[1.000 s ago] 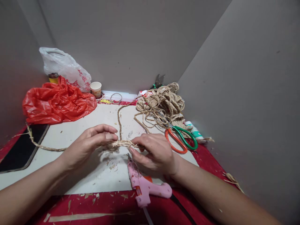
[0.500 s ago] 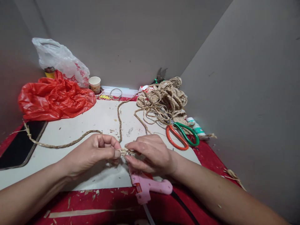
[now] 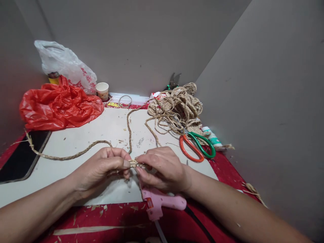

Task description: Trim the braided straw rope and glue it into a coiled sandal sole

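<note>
Between my two hands, above the white board (image 3: 111, 126), is a short stretch of braided straw rope (image 3: 133, 163). My left hand (image 3: 107, 165) pinches its left side between thumb and forefinger. From the right, my right hand (image 3: 162, 168) grips the same piece with thumb and fingers. One rope length (image 3: 73, 157) runs out to the left past my left hand, its frayed end over the phone; others lead back toward the coil. A pink glue gun (image 3: 162, 201) lies just below my right hand, its nozzle end hidden.
Scissors (image 3: 193, 148) with orange and green handles lie right, against a heap of coiled rope (image 3: 186, 103). Left are a red plastic bag (image 3: 60, 104) and a phone (image 3: 21, 158). A paper cup (image 3: 102, 91) stands at the back. Grey walls (image 3: 141, 44) enclose the table.
My hands keep their hold on the rope, with the fingers shifting very slightly. A little more of the braid shows between the fingertips. Nothing else has visibly moved.
</note>
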A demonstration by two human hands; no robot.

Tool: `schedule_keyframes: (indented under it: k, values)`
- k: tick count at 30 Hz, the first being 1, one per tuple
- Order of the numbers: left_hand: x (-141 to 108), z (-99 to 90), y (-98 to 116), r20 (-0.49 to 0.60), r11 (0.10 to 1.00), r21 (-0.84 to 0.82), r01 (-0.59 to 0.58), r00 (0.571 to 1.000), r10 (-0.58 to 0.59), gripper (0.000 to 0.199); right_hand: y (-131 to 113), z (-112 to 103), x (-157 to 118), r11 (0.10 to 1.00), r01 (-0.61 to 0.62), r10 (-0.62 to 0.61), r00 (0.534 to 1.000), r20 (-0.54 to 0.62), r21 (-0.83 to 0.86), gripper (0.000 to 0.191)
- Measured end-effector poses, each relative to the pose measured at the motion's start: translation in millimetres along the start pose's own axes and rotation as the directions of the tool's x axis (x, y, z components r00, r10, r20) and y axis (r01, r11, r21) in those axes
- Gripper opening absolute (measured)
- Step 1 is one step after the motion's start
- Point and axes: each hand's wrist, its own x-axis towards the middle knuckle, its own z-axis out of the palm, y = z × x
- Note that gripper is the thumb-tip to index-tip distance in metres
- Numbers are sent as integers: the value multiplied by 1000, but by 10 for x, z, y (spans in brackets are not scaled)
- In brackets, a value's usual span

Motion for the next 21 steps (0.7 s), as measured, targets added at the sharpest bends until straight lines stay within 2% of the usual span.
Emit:
schedule_keyframes:
  k: [3,6,11,14,17,21]
  values:
    - [-29,9,8,35,1000,-28,-2,999,3,13,7,-19,10,1000,-6,6,1000,-2,3,6]
    - [-46,-4,19,67,998,14,-54,996,53,21,16,-46,10,1000,-12,12,1000,5,4,6]
    - [29,-118,40,-21,986,103,-130,991,133,40,40,-75,4,999,-25,25,999,22,20,6]
    - [49,-163,65,-36,969,165,-186,980,195,35,54,-71,10,1000,-14,13,999,46,22,5]
    - [18,-144,84,2,961,231,-151,988,155,21,65,-50,19,1000,7,-9,997,77,29,5]
    - [-22,-79,66,62,969,235,-70,996,57,27,69,-23,21,999,24,-26,997,76,36,5]
